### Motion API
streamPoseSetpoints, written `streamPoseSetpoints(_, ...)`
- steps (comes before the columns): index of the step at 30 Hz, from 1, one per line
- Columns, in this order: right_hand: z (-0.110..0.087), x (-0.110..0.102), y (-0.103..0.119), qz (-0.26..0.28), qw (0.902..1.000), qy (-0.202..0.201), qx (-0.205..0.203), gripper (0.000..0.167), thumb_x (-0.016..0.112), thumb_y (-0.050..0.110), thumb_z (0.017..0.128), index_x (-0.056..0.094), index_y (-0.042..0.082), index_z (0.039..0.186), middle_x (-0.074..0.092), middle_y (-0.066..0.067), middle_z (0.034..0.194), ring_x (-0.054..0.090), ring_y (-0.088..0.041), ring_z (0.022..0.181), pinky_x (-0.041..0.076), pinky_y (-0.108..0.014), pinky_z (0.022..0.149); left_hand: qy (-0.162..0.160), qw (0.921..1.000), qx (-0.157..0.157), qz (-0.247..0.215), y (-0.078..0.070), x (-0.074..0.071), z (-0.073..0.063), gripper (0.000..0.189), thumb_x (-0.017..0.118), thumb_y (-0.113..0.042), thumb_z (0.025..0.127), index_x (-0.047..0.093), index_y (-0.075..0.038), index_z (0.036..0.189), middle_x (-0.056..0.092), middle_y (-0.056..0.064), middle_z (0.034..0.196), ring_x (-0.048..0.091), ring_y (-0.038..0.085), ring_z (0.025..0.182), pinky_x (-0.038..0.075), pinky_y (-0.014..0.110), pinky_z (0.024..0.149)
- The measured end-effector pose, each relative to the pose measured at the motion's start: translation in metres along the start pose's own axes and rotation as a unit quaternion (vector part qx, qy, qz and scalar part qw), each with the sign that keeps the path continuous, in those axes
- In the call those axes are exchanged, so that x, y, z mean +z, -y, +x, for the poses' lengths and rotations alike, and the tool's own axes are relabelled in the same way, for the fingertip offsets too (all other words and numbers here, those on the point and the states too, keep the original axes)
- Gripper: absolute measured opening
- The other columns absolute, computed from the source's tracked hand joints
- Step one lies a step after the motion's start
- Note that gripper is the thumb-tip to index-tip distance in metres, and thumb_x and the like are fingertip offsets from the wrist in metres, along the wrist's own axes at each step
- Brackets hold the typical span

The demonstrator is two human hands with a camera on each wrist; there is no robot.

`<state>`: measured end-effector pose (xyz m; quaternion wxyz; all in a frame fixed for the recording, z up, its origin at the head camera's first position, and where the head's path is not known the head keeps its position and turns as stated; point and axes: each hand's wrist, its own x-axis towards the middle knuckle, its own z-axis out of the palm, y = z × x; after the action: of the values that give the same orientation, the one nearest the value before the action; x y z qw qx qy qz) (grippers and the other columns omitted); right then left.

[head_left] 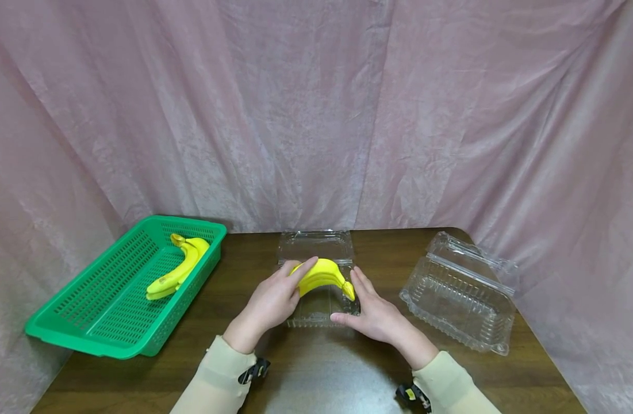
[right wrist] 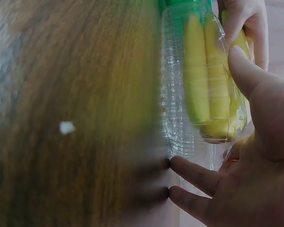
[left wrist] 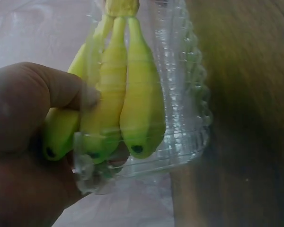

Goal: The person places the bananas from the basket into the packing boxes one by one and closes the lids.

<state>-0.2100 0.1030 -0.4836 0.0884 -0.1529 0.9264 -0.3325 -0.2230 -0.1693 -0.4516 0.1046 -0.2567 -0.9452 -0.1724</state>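
Note:
My left hand (head_left: 275, 299) grips a bunch of yellow bananas (head_left: 320, 272) at its left end, thumb on the near side. In the head view the bunch lies over the base of a clear plastic clamshell box (head_left: 312, 317), its stem end pointing right. From the left wrist view, several bananas (left wrist: 143, 104) with dark tips show partly through the box wall (left wrist: 180, 137). My right hand (head_left: 375, 313) has its fingers extended along the right side of the box, fingertips near the wall, holding nothing. The lid (head_left: 315, 246) is folded back, away from me.
A green slotted basket (head_left: 101, 287) stands on the left with another banana bunch (head_left: 184, 267) inside. To the right sits a second clear clamshell box (head_left: 458, 299) with its lid (head_left: 474, 259) up. Pink curtains (head_left: 316, 115) hang behind the wooden table (head_left: 316, 374).

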Motion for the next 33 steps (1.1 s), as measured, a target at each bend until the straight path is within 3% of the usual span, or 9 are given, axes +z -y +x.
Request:
streamPoseSetpoints(8,0.001,0.000,0.000,-0.003,1.0000,-0.001,0.002,0.120,0.078,0.069,0.095,0.011,0.015,0.179,0.002,-0.001,0.186,0.057,-0.043,0.144,0.051,-0.067,0.108,0.033,0.9992,0.014,-0.018,0.008,0.010,0.002,0.083,0.072,0.004,0.101,0.042,-0.027,0.173,0.061,0.007,0.146,0.067,0.023,0.101,0.056,0.035,0.073)
streamPoseSetpoints(20,0.000,0.001,-0.001,-0.009,0.9999,-0.006,-0.002,0.119,0.078,0.067,0.096,0.012,0.014,0.179,0.004,0.000,0.186,0.057,-0.046,0.143,0.050,-0.067,0.109,0.039,0.9985,0.022,-0.031,0.008,0.011,0.001,0.080,0.070,0.006,0.101,0.045,-0.024,0.171,0.061,0.007,0.147,0.068,0.026,0.111,0.059,0.040,0.078)
streamPoseSetpoints(33,0.000,0.002,-0.003,-0.009,0.9999,-0.010,-0.009,0.118,0.078,0.068,0.095,0.014,0.014,0.179,0.005,-0.001,0.186,0.058,-0.044,0.143,0.051,-0.067,0.107,0.006,0.9993,0.032,0.016,0.007,0.018,0.002,0.085,0.075,0.006,0.097,0.047,-0.027,0.170,0.062,0.010,0.144,0.070,0.030,0.115,0.062,0.047,0.083)
